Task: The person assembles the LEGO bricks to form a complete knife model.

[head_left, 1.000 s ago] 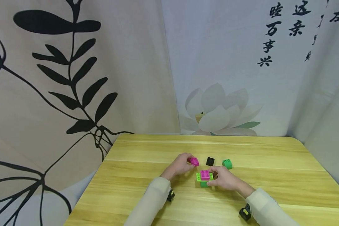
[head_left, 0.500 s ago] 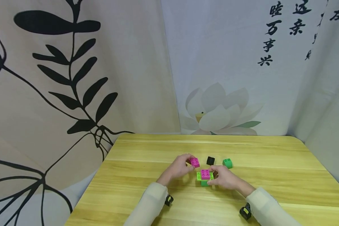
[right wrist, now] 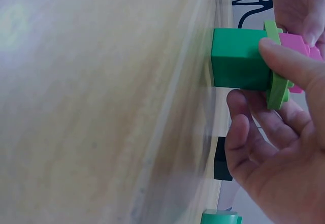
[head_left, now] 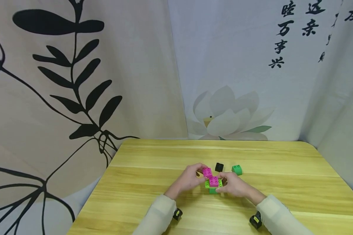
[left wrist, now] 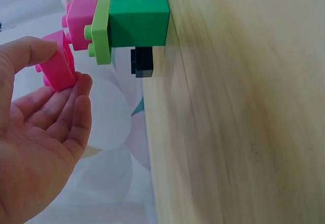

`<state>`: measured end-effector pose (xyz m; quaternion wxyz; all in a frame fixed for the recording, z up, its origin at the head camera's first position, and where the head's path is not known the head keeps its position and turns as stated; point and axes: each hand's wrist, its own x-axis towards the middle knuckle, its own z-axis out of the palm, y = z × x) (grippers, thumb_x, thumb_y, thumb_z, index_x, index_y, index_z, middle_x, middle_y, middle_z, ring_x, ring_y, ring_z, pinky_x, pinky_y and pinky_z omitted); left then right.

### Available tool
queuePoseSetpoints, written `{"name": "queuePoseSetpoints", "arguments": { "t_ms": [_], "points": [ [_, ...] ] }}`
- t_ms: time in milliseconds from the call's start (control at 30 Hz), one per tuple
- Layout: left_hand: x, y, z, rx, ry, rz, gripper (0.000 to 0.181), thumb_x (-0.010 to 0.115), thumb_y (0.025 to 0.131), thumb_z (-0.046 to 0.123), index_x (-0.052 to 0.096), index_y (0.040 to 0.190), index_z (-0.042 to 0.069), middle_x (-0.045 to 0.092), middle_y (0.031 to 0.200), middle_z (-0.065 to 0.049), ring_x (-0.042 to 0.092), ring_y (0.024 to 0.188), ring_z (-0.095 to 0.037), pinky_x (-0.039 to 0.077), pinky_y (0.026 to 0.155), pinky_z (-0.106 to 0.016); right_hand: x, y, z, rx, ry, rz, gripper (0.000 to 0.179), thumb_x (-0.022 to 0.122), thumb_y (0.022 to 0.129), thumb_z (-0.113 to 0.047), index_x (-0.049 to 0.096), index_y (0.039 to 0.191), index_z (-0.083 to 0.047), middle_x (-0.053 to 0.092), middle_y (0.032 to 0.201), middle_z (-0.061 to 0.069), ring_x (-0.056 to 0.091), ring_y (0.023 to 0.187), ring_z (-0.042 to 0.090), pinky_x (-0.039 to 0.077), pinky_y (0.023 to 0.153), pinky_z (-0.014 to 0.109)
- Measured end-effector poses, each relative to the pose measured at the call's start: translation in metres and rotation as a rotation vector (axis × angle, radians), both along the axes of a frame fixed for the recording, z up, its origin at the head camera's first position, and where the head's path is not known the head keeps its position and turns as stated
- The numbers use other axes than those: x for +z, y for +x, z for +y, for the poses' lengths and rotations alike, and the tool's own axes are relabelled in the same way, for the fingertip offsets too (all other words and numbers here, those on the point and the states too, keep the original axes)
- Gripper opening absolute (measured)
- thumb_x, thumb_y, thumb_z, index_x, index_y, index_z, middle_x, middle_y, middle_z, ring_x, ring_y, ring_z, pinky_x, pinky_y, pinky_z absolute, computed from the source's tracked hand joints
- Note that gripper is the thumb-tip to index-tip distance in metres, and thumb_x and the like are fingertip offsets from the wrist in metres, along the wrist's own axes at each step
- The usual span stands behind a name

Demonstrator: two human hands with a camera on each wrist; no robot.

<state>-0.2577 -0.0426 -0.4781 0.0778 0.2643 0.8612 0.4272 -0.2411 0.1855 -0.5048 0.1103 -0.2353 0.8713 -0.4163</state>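
My left hand (head_left: 189, 179) pinches a pink toy brick (left wrist: 60, 66) between thumb and fingers, tilted. It is held above the table, close by a small stack. This stack has a green block (right wrist: 238, 59) at the bottom, a lime-green plate (left wrist: 102, 31) over it and a second pink brick (head_left: 213, 181) on top. In the head view the held brick overlaps the far left corner of that top brick. My right hand (head_left: 235, 185) grips the stack from the right, its thumb across the near side of the green block and plate, fingers on the far side.
Behind the stack a black brick (head_left: 219, 167) lies on the wooden table (head_left: 153, 156). To its right is a green brick with a rounded side (head_left: 236, 169). A printed curtain (head_left: 147, 81) hangs behind the table's far edge.
My left hand has brought its pink brick rightward and nearer, from beside the stack to right over its far left corner. My right hand and the stack have stayed in place.
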Motion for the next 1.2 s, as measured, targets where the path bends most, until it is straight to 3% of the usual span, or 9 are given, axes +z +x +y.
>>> {"name": "queuePoseSetpoints", "arguments": {
  "t_ms": [333, 633, 967, 1200],
  "points": [
    [0.001, 0.005, 0.005, -0.019, 0.008, 0.005, 0.035, 0.070, 0.085, 0.019, 0.059, 0.119, 0.013, 0.062, 0.101, 0.011, 0.058, 0.096, -0.012, 0.047, 0.082, -0.024, 0.001, 0.000, 0.000, -0.009, 0.008, 0.000, 0.031, 0.077, 0.080, -0.023, 0.061, 0.103, -0.009, 0.060, 0.083, -0.004, 0.056, 0.074, 0.014, 0.049, 0.060, 0.027],
    [-0.001, 0.005, 0.008, -0.042, 0.010, 0.004, 0.033, 0.070, 0.085, 0.018, 0.061, 0.117, 0.013, 0.064, 0.096, 0.011, 0.057, 0.086, -0.003, 0.049, 0.078, -0.022, 0.001, -0.001, 0.001, -0.008, 0.013, 0.007, 0.032, 0.077, 0.080, -0.024, 0.061, 0.103, -0.008, 0.059, 0.082, -0.004, 0.055, 0.073, 0.013, 0.048, 0.060, 0.027],
    [0.003, 0.010, 0.011, -0.049, -0.008, 0.013, 0.033, 0.072, 0.084, 0.019, 0.062, 0.116, 0.014, 0.064, 0.097, 0.011, 0.058, 0.090, -0.007, 0.050, 0.081, -0.029, 0.002, 0.000, 0.001, 0.002, 0.008, 0.023, 0.033, 0.078, 0.079, -0.024, 0.062, 0.103, -0.007, 0.060, 0.084, -0.004, 0.055, 0.073, 0.013, 0.048, 0.060, 0.026],
    [0.003, 0.010, 0.012, -0.055, -0.039, 0.042, 0.034, 0.073, 0.083, 0.019, 0.063, 0.116, 0.015, 0.063, 0.096, 0.013, 0.057, 0.091, -0.005, 0.049, 0.082, -0.027, 0.002, 0.000, 0.001, 0.006, 0.012, 0.036, 0.030, 0.077, 0.079, -0.023, 0.063, 0.102, -0.009, 0.060, 0.082, -0.004, 0.055, 0.071, 0.012, 0.047, 0.058, 0.026]
  ]
}}
